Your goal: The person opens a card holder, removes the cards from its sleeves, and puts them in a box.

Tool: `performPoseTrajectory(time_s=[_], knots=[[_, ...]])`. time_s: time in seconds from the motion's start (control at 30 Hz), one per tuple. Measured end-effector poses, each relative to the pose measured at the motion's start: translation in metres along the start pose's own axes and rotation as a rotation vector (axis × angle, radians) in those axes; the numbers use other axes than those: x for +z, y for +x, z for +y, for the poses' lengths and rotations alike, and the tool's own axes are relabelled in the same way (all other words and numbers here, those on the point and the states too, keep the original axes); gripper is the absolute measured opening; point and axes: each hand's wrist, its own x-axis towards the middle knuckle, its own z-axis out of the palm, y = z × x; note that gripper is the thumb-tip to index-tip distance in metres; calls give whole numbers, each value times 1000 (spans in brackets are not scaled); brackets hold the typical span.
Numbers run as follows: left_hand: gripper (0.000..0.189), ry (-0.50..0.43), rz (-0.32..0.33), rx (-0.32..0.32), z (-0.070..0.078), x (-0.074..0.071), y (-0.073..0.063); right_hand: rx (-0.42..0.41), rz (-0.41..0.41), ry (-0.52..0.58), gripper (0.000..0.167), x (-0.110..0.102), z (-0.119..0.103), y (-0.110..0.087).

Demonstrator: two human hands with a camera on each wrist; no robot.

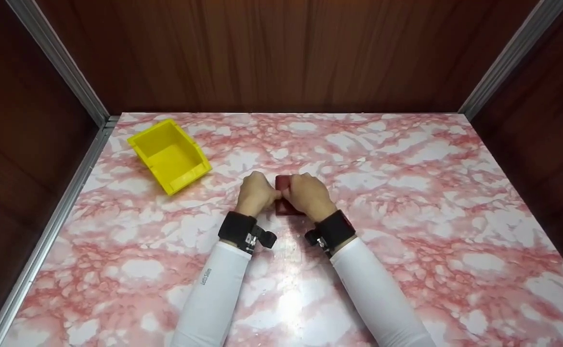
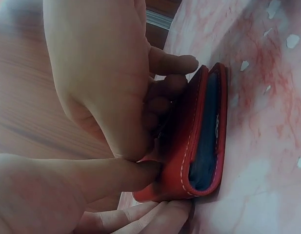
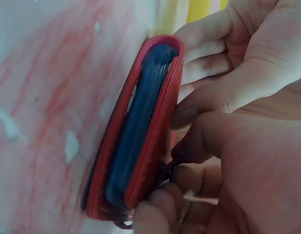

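Note:
A red card wallet [image 1: 282,182] with pale stitching lies folded on the table in the head view, between both hands. Bluish inner sleeves [image 3: 135,141] show along its open edge in the right wrist view. My left hand [image 1: 255,193] pinches the wallet's folded side, thumb on the upper cover and fingers at the spine. Curled over the top cover, my right hand [image 1: 311,196] grips the wallet around a small dark strap or snap [image 3: 167,169]. The fingers partly hide that piece. Both thumbs are close together.
A yellow open bin [image 1: 175,161] stands at the back left of the pink-and-white marbled table [image 1: 406,270]. Dark wood-grain panels [image 1: 281,58] enclose the back and both sides, with metal rails [image 1: 64,62] at the corners.

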Motion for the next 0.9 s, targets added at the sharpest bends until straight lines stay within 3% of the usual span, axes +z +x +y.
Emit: performPoseTrajectory(time_s=[0.4, 0.9], knots=[[27, -36, 2, 22, -1, 1, 0, -81, 16, 0, 23, 0, 5, 1], [29, -20, 21, 22, 0, 3, -1, -128, -113, 74, 18, -8, 19, 5]])
